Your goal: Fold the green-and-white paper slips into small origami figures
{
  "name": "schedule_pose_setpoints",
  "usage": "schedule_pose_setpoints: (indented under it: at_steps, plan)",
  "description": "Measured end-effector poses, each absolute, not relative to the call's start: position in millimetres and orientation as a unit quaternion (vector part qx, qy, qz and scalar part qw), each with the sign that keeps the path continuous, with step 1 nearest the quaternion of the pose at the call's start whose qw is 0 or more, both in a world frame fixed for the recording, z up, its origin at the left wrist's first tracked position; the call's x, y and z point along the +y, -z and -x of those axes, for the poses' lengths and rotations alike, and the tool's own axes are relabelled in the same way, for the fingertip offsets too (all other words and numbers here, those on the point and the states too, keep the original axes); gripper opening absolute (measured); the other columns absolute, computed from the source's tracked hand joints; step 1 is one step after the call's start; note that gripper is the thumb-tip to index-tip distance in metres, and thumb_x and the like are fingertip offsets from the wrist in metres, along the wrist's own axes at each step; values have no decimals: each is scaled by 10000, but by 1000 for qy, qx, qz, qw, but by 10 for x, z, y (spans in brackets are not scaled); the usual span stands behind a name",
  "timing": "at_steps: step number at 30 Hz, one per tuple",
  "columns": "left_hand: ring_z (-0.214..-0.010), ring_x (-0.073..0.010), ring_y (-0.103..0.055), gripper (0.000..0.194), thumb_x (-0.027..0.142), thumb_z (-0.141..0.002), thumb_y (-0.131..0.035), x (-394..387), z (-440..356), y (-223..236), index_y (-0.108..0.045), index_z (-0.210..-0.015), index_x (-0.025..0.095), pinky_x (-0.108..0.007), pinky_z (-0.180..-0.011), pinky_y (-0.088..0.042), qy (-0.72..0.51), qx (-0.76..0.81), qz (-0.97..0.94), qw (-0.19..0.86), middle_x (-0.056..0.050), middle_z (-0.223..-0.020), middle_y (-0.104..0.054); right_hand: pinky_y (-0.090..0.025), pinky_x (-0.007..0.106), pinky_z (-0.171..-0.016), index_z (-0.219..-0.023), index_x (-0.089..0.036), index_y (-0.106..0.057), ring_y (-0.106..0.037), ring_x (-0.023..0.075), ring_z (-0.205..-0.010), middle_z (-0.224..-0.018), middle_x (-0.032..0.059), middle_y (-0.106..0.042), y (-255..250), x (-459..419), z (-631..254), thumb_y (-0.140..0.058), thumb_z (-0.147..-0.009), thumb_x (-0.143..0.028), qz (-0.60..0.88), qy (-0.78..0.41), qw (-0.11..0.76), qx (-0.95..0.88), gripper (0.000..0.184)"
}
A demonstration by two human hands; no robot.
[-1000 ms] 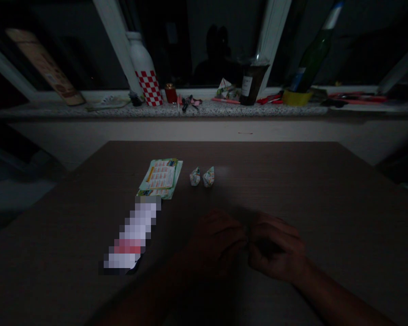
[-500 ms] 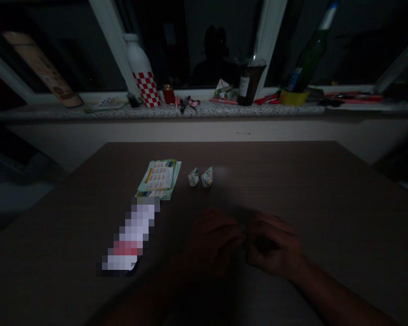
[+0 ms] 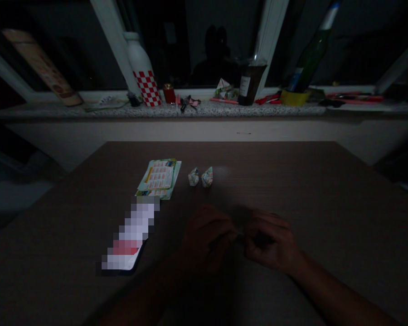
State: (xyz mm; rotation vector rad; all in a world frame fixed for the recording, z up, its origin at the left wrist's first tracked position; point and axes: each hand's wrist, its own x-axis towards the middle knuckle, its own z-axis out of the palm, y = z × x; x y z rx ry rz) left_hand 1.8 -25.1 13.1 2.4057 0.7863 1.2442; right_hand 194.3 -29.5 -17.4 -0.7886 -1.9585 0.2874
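In the dim light my left hand (image 3: 206,237) and my right hand (image 3: 270,242) rest on the brown table (image 3: 326,194), fingertips meeting between them. Both are curled closed in a pinch on something small and dark that I cannot make out. Beyond the hands stand two small folded paper pieces (image 3: 200,176), side by side. A stack of printed paper sheets (image 3: 159,177) lies to their left. A blurred-out flat object (image 3: 131,237) lies on the table, left of my left hand.
A stone windowsill (image 3: 204,109) runs behind the table. On it stand a white bottle with red checks (image 3: 143,72), a small red jar (image 3: 169,93), a dark cup (image 3: 250,81), a green bottle (image 3: 309,54) and a yellow tape roll (image 3: 294,97).
Both hands have shifted slightly away from me and to the left, staying pinched together. Nothing else on the table has moved.
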Motion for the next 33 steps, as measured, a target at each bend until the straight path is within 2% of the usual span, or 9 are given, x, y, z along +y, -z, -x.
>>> schedule_pose_setpoints:
  at_steps: [7, 10, 12, 14, 17, 21, 26, 33]
  plan:
    - [-774, -146, -565, 74, 144, -847, -542, -225, 84, -170, -606, -817, 165, -272, -718, -464, -422, 305, -837, 168, -33, -801, -614, -316, 240, -487, -644, -209, -448, -439, 114, -517, -580, -27, -471, 241, -234, -1992, -553, -651, -60, 353, -138, 445, -811, 182]
    - [-787, -136, -576, 65, 136, -852, -537, -212, 148, -182, -592, -851, 171, -249, -701, -466, -453, 349, -804, 162, -31, -851, -604, -320, 239, -489, -628, -209, -439, -441, 113, -518, -576, -30, -462, 264, -217, -2032, -553, -640, -48, 365, -142, 431, -813, 198]
    - [-791, -137, -579, 61, 145, -855, -541, -196, 175, -172, -587, -854, 185, -246, -690, -469, -478, 368, -784, 148, -24, -857, -601, -324, 236, -483, -630, -206, -455, -447, 113, -514, -574, -30, -460, 258, -225, -2055, -561, -641, -43, 379, -140, 437, -804, 195]
    - [-790, -135, -582, 57, 148, -849, -551, -181, 170, -149, -595, -845, 185, -247, -699, -473, -451, 363, -797, 171, -21, -849, -603, -345, 237, -485, -651, -201, -481, -462, 115, -518, -590, -22, -479, 232, -246, -2059, -569, -659, -37, 391, -146, 456, -786, 186]
    - [-798, -146, -589, 53, 157, -843, -555, -177, 110, -102, -604, -829, 171, -262, -713, -480, -431, 345, -810, 198, -38, -852, -618, -428, 272, -551, -807, -184, -568, -539, 155, -630, -708, 29, -568, 176, -285, -2022, -601, -682, -51, 370, -156, 478, -781, 185]
    - [-805, -156, -593, 58, 160, -836, -556, -198, 13, -51, -614, -840, 157, -281, -739, -485, -427, 314, -820, 214, -51, -838, -632, -486, 354, -684, -992, -163, -601, -593, 202, -762, -841, 85, -638, 135, -312, -1941, -652, -706, -66, 323, -153, 496, -791, 306]
    - [-809, -159, -596, 73, 161, -841, -550, -222, -43, -46, -622, -830, 152, -279, -745, -480, -408, 309, -827, 232, -54, -827, -643, -483, 361, -677, -932, -172, -624, -602, 187, -704, -751, 58, -652, 164, -317, -1896, -646, -744, -35, 292, -151, 502, -800, 234]
    - [-782, -133, -596, 57, 177, -851, -556, -174, 41, -72, -608, -827, 179, -236, -703, -465, -454, 394, -757, 258, -10, -837, -628, -463, 360, -680, -821, -180, -644, -599, 177, -663, -704, 40, -651, 199, -272, -1985, -626, -766, -54, 346, -173, 475, -790, 139]
